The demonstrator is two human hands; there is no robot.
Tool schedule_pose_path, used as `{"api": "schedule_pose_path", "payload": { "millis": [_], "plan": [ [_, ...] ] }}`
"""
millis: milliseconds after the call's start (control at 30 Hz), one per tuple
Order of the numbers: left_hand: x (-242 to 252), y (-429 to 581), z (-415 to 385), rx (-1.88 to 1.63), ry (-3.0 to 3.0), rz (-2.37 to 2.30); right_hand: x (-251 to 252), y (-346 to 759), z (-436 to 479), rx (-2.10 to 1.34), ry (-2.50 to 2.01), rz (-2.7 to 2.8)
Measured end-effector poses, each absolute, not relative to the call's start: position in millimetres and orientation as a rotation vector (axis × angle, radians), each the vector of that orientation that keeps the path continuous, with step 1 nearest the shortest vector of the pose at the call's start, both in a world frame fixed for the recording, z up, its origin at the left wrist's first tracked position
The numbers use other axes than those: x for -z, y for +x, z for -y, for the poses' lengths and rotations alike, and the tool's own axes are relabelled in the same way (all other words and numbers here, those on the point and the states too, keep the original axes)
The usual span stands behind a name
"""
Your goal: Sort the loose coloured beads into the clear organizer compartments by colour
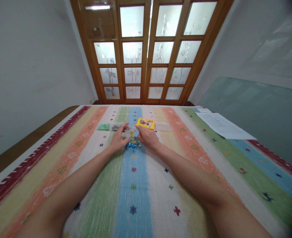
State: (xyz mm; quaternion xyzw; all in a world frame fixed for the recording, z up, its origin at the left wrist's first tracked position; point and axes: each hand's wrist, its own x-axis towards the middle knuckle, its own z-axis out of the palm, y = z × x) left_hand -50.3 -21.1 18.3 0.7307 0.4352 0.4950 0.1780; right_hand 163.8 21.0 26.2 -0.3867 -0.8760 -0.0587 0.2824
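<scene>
My left hand [120, 138] is beside a small see-through plastic box [131, 131], its thumb and fingers apart in a curve. Whether its fingertips touch the box is hard to see. My right hand [148, 136] is closed at the other side of the box, with curled fingers that hide whatever they grip. Something yellow shows inside the box. Just below lies a loose pile of small blue and yellowish pieces [133, 143]. A yellow printed packet [146, 123] sits right behind my right hand.
To the left stand see-through boxes with green pieces [103, 127] and dark pieces [115, 127]. Another see-through box [163, 127] is right of the packet. White paper sheets [222, 125] lie on the striped tablecloth [133, 201] at the right. Wood-framed glass doors [146, 53] close off the far side.
</scene>
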Motion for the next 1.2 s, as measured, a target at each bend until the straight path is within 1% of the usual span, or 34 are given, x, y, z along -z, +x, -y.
{"api": "schedule_pose_path", "payload": {
  "millis": [167, 300, 533, 700, 833, 1000, 1200],
  "plan": [
    [-25.6, -58.7, 26.4, -1.283, 2.408, -1.278, -17.2, 167.5, -22.1, 0.108, -0.938, 2.313],
    [-27.9, -61.5, 30.5, -1.173, 2.651, -1.201, -11.5, 171.2, -24.0, 0.087, -0.864, 2.24],
    [-27.6, -60.9, 33.3, -1.077, 2.829, -1.052, -7.4, 174.1, -26.3, 0.037, -0.78, 2.22],
    [-28.0, -60.5, 33.9, -1.114, 2.717, -1.169, -9.9, 175.9, -26.2, 0.001, -0.741, 2.205],
    [-28.9, -56.7, 33.2, -1.3, 2.542, -1.297, -17.5, 174.6, -20.6, -0.001, -0.628, 2.206],
    [-25.0, -45.6, 30.4, -1.514, 2.195, -1.413, -24.9, 165.0, -12.6, 0.135, -0.592, 2.259],
    [-16.0, -48.0, 22.0, -1.456, 2.102, -1.466, -21.7, 155.9, -20.3, 0.286, -0.663, 2.311]
  ]
}}
